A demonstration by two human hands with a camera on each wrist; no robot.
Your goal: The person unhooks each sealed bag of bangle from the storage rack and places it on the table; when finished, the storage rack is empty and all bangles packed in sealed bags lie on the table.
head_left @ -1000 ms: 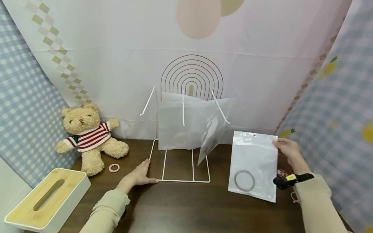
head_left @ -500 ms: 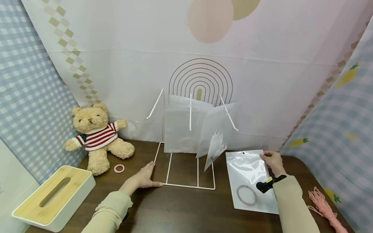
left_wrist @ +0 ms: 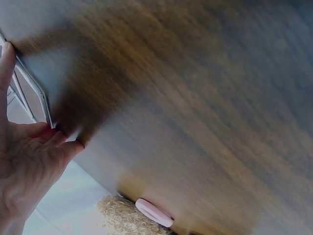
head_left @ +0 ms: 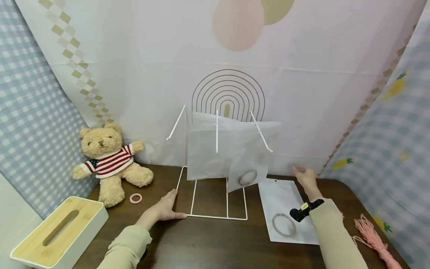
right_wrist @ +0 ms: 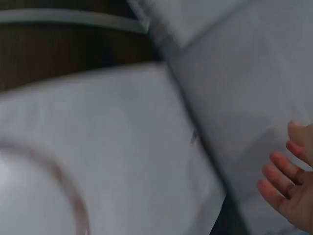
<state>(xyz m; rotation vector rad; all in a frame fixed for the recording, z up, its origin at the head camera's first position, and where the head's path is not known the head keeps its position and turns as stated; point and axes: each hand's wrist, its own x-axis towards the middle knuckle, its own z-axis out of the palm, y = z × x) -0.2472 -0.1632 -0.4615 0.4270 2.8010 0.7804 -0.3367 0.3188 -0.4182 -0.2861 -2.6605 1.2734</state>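
At the front left corner of a white wire display rack (head_left: 218, 217), my left hand (head_left: 164, 208) rests with thumb and fingers spread, touching the base wire. The left wrist view shows the fingertips of that left hand (left_wrist: 34, 156) right at the wire. A flat white plastic zip bag (head_left: 280, 203) with a ring shape showing near its bottom lies on the table. Just beyond its top edge is my right hand (head_left: 306, 181), holding nothing, fingers loosely extended. More frosted bags (head_left: 208, 153) hang from the middle and right prongs of the rack; the left prong (head_left: 175, 123) bears none.
A teddy bear (head_left: 109, 162) in a striped sweater leans at the back left beside a pink ring (head_left: 136, 198). A tissue box (head_left: 60, 231) with a wooden lid stands front left. Pink cord (head_left: 374, 239) lies at the right. Curtains surround the table.
My right hand has let go of the white bag after lowering it leftward onto the table. The bag on the right prong has swung. My left hand stays on the rack.
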